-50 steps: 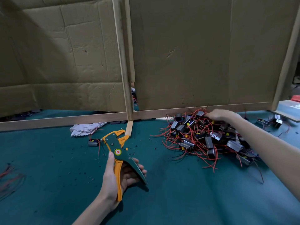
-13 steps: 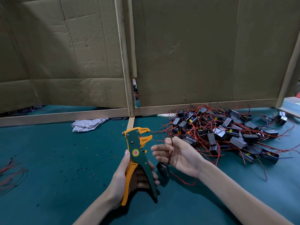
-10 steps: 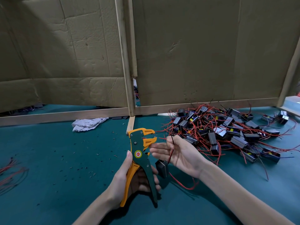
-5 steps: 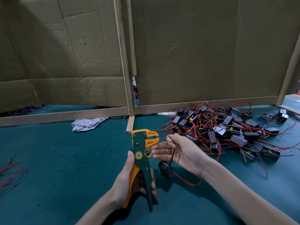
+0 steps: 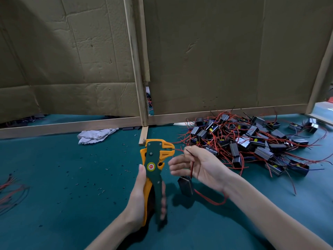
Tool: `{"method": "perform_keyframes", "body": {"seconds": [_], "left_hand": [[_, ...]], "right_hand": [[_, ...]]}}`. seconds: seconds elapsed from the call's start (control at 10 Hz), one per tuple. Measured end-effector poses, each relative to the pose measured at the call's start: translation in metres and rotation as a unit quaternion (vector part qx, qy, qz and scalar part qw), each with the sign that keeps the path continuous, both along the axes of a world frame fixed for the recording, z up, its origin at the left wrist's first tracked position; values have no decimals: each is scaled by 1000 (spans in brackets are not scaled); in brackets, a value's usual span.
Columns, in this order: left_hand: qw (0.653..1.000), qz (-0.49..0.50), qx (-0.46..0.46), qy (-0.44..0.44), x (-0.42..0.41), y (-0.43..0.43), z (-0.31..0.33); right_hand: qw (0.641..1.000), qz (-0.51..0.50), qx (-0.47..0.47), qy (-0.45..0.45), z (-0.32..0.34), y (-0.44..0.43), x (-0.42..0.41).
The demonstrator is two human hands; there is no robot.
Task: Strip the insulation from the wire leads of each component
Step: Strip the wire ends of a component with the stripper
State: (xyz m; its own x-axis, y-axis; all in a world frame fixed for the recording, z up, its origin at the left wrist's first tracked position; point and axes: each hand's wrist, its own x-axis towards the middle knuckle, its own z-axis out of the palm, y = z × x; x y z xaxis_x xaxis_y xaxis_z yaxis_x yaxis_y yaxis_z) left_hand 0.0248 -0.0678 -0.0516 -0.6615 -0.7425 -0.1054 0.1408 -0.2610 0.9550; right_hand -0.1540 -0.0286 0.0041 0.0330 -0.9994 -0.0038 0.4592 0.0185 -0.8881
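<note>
Left hand [image 5: 139, 195] has the stripper [image 5: 153, 159] upright over the bench [image 5: 72, 186], fingers [image 5: 163, 204] wrapped round both handles. Half a second back the handles were splayed; now they're squeezed nearly together, and the fingers are blurred. Right hand [image 5: 203, 166] sits just right of the stripper head, thumb and forefinger pinching the leads [image 5: 192, 165], with a red tip reaching the orange jaws. The component [image 5: 185, 184] dangles off those leads below the palm, apart from the pile [image 5: 252, 141]. Five seconds ago that hand was digging in the pile at the back right. Rag [image 5: 95, 135] and black scraps [image 5: 100, 189] haven't budged.
</note>
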Motion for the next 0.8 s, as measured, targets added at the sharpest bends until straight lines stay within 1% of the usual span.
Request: {"method": "perform_keyframes", "body": {"seconds": [0.1,0.2,0.3,0.4,0.5,0.6,0.7,0.8], "left_hand": [[998,-17,30,59,7,-9,8],[998,-13,35,58,12,-12,10],[998,0,44,42,12,-11,6],[998,-6,61,-1,13,-8,4],[999,2,50,-1,12,-10,3],[998,3,55,-3,12,-11,2],[999,-3,44,5,11,-11,3],[1000,-21,10,17,10,-10,5]], "right_hand": [[988,-115,2,104,-6,-4,-14],[952,-183,-36,241,-11,-6,-29],[951,-181,-49,247,-15,-7,-31],[950,-167,-58,259,-19,-9,-24],[943,-153,-62,290,-20,-7,-18],[953,-127,-57,267,-18,-5,-17],[977,-87,-49,188,-17,-4,-19],[983,-73,-42,163,-18,-4,-19]]}}
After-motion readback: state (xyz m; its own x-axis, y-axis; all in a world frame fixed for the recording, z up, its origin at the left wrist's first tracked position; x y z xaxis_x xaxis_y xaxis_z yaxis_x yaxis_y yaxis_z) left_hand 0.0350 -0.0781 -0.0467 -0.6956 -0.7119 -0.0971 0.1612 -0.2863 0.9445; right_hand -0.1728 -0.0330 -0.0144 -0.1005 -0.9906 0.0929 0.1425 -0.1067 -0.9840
